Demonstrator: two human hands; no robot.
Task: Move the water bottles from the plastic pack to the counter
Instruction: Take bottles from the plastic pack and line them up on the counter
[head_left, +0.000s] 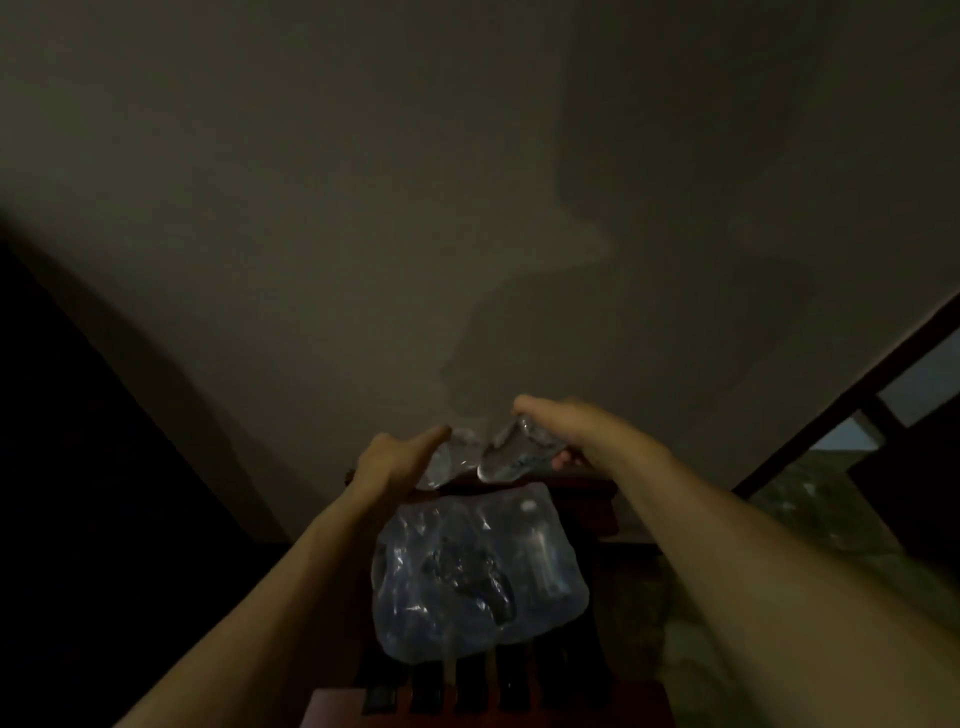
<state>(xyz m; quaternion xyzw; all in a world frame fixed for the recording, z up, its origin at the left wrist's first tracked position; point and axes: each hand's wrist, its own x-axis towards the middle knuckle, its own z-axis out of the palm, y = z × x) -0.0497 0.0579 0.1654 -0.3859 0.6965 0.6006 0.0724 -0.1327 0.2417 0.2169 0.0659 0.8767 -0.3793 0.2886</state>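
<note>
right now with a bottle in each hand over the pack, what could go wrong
The right hand holds its bottle tilted, so a loose grip might let it slip. The left hand holds another bottle very near it; they could knock together. The scene is dim, and the plastic pack sits on a slatted wooden seat, so it may shift.

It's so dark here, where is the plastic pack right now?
In the head view the plastic pack sits low in the centre on a dark slatted seat, between both forearms, just below the hands.
</note>
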